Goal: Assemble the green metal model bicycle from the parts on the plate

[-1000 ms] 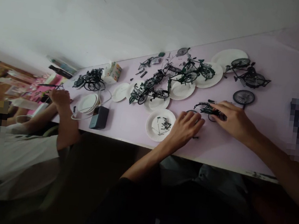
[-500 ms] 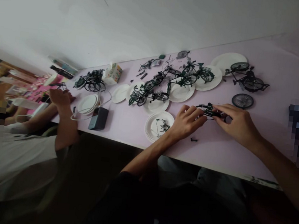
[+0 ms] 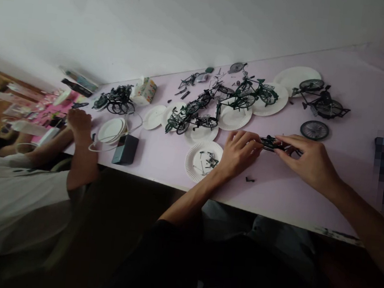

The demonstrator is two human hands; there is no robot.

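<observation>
Between my two hands is a small dark-green model bicycle frame (image 3: 269, 142), held just above the table. My left hand (image 3: 241, 152) grips its left end, fingers curled and pressed together. On the other end, my right hand (image 3: 300, 154) pinches with thumb and forefinger; part of the frame hides behind the fingers. A loose spoked wheel (image 3: 314, 129) lies flat beyond my right hand. Below the frame rests a small black part (image 3: 250, 180). Left of my left hand, a paper plate (image 3: 191, 169) carries several small dark parts.
Several model bicycles (image 3: 246, 97) stand or lie across paper plates (image 3: 279, 105) behind my hands. Another partly built bicycle (image 3: 324, 103) lies at back right. Further left are a tissue box (image 3: 144, 91), a dark box (image 3: 126, 149) with a white cable, stacked plates (image 3: 110, 131) and a co-worker's arm (image 3: 85, 155).
The frame has tilted a little in my hands and its shape shows differently. Both hands still hold it, and the view has shifted slightly.
</observation>
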